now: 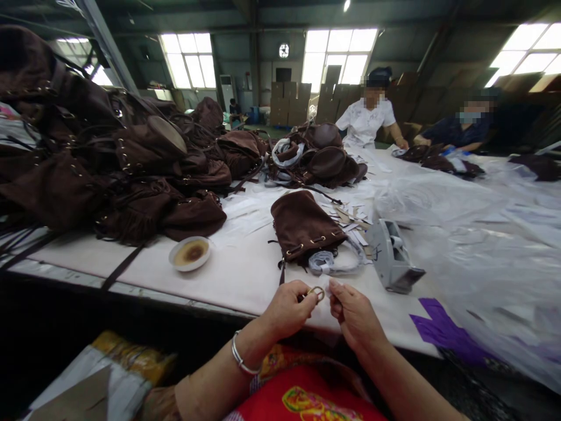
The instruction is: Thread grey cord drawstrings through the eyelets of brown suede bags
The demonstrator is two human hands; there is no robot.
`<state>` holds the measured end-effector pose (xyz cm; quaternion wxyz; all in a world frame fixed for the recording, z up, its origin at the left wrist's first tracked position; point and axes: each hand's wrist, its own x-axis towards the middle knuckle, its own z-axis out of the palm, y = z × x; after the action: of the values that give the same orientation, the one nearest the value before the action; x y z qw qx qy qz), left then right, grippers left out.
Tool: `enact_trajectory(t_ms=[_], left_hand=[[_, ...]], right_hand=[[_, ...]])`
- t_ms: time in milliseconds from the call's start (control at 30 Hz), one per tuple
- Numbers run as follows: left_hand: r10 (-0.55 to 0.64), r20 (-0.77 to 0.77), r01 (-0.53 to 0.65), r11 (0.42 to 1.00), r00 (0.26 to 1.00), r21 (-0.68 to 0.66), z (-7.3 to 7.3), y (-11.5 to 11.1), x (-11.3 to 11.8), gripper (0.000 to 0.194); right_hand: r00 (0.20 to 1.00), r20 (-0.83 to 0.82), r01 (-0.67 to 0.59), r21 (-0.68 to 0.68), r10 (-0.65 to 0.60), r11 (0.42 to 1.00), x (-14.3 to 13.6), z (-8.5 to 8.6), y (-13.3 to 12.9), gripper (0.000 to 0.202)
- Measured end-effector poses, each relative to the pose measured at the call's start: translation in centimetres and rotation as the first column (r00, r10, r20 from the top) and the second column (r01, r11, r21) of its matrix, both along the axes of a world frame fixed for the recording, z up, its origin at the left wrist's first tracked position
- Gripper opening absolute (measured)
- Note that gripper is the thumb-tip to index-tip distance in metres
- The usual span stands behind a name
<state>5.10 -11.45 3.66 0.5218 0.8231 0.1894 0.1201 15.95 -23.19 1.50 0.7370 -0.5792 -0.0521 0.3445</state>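
My left hand (pixel 290 307) is closed, its thumb and fingers pinching a brass-coloured metal ring (pixel 321 294). Close beside it, my right hand (pixel 354 311) has thumb and forefinger pressed together on a small white wrapping piece (pixel 326 283). Both hands are just above the table's front edge. Beyond them a dark brown drawstring bag (pixel 307 221) with metal eyelets lies on the table, its opening towards me. A coil wrapped in pale film (pixel 322 261) rests at the bag's opening.
A tape dispenser (pixel 390 257) stands right of the bag; a shallow white bowl (pixel 176 261) sits left. Brown bags (pixel 131 175) are heaped at left and back. Clear plastic sheets (pixel 486 263) and purple tape (pixel 447 327) lie right. Two people (pixel 366 120) work across the table.
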Motion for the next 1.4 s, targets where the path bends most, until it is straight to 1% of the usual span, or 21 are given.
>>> enact_trajectory(t_ms=[100,200,367,633,800,900,1033,1133,1267,1333,1400], left_hand=[[0.047,0.022,-0.048,0.999,0.999,0.008,-0.2,0.1,0.1,0.041],[0.068,0.030,-0.069,0.997,0.997,0.021,-0.4,0.1,0.1,0.040],[0.085,0.007,-0.086,0.996,0.996,0.009,-0.5,0.0,0.1,0.036],[0.108,0.004,-0.108,0.994,0.994,-0.009,-0.7,0.0,0.1,0.036],[0.095,0.004,-0.095,0.995,0.995,-0.014,-1.0,0.0,0.1,0.037],[0.112,0.001,-0.112,0.994,0.994,-0.020,-0.9,0.0,0.0,0.036],[0.130,0.003,-0.129,0.991,0.992,-0.024,-0.7,0.0,0.0,0.037],[0.117,0.008,-0.117,0.993,0.993,-0.021,-0.6,0.0,0.0,0.038],[0.112,-0.006,-0.112,0.993,0.994,-0.038,-0.6,-0.1,0.0,0.040],[0.092,-0.008,-0.092,0.994,0.996,-0.053,-0.6,-0.2,0.0,0.041],[0.051,0.011,-0.051,0.998,0.999,-0.042,-0.7,-0.3,0.1,0.043]], right_hand=[[1.000,0.005,0.000,-0.007,0.000,1.000,-0.2,0.1,0.0,0.042],[1.000,-0.002,0.007,-0.008,-0.007,1.000,-0.3,0.3,0.0,0.042],[1.000,-0.023,0.011,0.014,-0.011,1.000,-0.1,0.4,-0.1,0.041],[0.999,-0.035,-0.030,0.022,0.031,0.999,-0.5,-0.2,-0.3,0.044],[1.000,-0.016,-0.019,0.019,0.020,1.000,-0.6,0.1,-0.3,0.045],[1.000,-0.002,0.005,0.012,-0.005,1.000,-0.6,0.3,-0.4,0.045],[1.000,0.003,-0.014,0.005,0.014,1.000,-0.7,0.3,-0.4,0.044],[0.999,0.044,-0.018,-0.016,0.019,1.000,-0.9,-0.1,-0.4,0.043],[0.988,0.152,-0.008,-0.077,0.020,0.997,-0.9,-0.7,-0.4,0.044],[0.975,0.218,-0.026,-0.127,0.053,0.992,-0.9,-0.9,-0.5,0.045],[0.957,0.266,-0.067,-0.178,0.113,0.982,-0.9,-1.0,-0.6,0.046]])
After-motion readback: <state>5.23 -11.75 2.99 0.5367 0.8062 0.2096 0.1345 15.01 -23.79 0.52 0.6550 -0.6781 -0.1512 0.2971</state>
